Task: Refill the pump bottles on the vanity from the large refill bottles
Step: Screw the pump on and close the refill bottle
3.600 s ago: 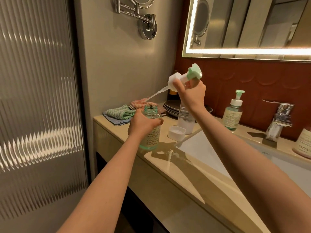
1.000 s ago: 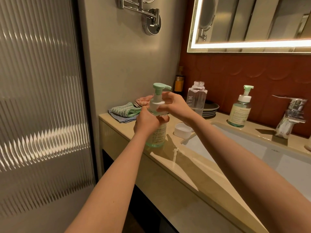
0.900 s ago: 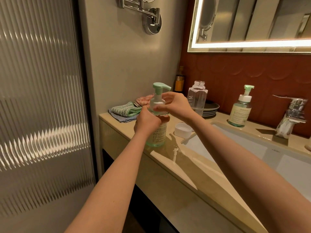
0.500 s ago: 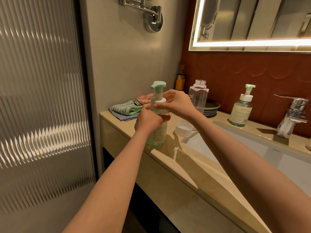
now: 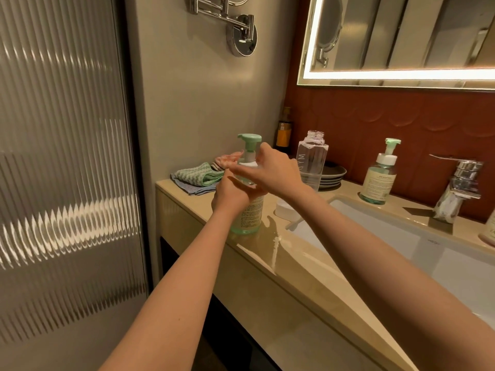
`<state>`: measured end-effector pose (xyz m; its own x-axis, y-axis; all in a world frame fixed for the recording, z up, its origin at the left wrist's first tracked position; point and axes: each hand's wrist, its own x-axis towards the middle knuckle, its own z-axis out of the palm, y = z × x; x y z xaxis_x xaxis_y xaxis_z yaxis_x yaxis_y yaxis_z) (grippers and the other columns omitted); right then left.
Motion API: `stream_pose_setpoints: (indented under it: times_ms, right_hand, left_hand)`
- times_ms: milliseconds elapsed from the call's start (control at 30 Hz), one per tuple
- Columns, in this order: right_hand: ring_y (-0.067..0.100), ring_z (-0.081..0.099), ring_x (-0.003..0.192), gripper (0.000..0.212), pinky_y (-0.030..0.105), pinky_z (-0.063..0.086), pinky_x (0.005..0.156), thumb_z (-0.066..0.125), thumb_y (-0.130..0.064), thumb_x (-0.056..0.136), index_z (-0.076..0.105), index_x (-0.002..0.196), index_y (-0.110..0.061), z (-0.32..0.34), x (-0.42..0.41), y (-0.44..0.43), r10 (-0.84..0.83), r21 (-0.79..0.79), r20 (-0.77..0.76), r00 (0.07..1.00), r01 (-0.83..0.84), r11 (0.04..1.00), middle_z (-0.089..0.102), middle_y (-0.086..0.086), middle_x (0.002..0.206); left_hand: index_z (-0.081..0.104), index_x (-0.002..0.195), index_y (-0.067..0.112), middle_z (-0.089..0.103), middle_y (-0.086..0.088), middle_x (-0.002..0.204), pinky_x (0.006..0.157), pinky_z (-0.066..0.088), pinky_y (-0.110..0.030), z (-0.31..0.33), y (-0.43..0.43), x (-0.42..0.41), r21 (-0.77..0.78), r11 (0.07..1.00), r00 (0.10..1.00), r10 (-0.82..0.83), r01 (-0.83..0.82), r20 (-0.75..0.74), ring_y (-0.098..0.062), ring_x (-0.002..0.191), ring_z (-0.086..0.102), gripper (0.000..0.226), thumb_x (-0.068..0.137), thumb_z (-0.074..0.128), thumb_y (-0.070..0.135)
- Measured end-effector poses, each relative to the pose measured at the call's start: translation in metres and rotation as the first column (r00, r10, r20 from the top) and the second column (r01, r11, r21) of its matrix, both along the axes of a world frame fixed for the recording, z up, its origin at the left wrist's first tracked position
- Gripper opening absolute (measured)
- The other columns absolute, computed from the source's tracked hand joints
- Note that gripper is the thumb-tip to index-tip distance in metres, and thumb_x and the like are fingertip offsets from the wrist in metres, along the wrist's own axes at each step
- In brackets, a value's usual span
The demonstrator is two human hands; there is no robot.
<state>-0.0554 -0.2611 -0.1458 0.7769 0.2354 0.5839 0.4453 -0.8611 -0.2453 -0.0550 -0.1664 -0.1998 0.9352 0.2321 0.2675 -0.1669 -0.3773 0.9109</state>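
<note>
- Reaches both bare forearms in from the near edge, up and leftward, to meet over the left end of the counter.
- Wraps the left hand round the upper body of the pump bottle, fingers curled about it, back of the hand toward the camera.
- Holds that bottle upright, its base on the counter near the front edge, label and greenish lower part showing below the fist.
- Brings the right hand in from the right, just above the left one, wrist slightly raised.
- Closes the right fingers round the white collar of the pump top, forefinger stretched leftward across it, thumb lifted beside the stem.
- Lets the green spout stand free above both hands, pointing right.
- Just right of the hands and a little farther back: an uncapped clear refill bottle, upright, apart from both hands.
- Below the right forearm, partly hidden by it: a white cap lying on the counter at the corner of the sink.
- Farther right, at the far rim of the sink: a second pump bottle, upright with its pump on, and beyond it a chrome tap.
- Far left against the wall: folded cloths; behind the refill bottle, a stack of dark plates.
</note>
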Motion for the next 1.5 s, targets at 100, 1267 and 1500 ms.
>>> stream_pose_setpoints:
  times_ms: [100, 1267, 1500]
  right_hand:
    - [0.021, 0.057, 0.102, 0.041, 0.034, 0.047, 0.085, 0.063, -0.039, 0.084, 0.05, 0.109, -0.009, 0.007, 0.005, -0.01, 0.232, 0.262, -0.226, 0.946, -0.171, 0.95, 0.059, 0.005, 0.11]
    - [0.015, 0.062, 0.091, 0.04, 0.034, 0.053, 0.078, 0.073, -0.041, 0.074, 0.067, 0.102, -0.014, -0.003, 0.008, -0.003, 0.146, 0.337, -0.15, 0.978, -0.088, 0.937, 0.067, 0.001, 0.099]
    - [0.012, 0.059, 0.087, 0.047, 0.025, 0.048, 0.075, 0.066, -0.036, 0.08, 0.055, 0.114, -0.006, -0.006, 0.011, 0.004, 0.453, 0.611, -0.368, 0.812, -0.156, 0.776, 0.06, 0.002, 0.101]
  left_hand:
    - [0.046, 0.12, 0.026, 0.06, 0.005, 0.114, 0.095, 0.045, -0.045, 0.0, 0.001, 0.001, -0.003, 1.0, 1.0, 0.004, -0.004, -0.029, -0.022, 0.108, 0.055, 0.078, 0.052, 0.076, 0.052]
    - [0.044, 0.122, 0.017, 0.059, -0.005, 0.12, 0.092, 0.045, -0.043, 0.002, 0.0, -0.003, 0.02, 0.999, 0.999, 0.033, -0.033, -0.026, -0.027, 0.113, 0.053, 0.064, 0.071, 0.078, 0.034]
    - [0.046, 0.114, 0.019, 0.061, -0.003, 0.115, 0.092, 0.046, -0.044, 0.002, -0.001, -0.005, 0.039, 0.999, 0.999, 0.039, -0.038, -0.02, -0.026, 0.109, 0.056, 0.06, 0.068, 0.078, 0.04]
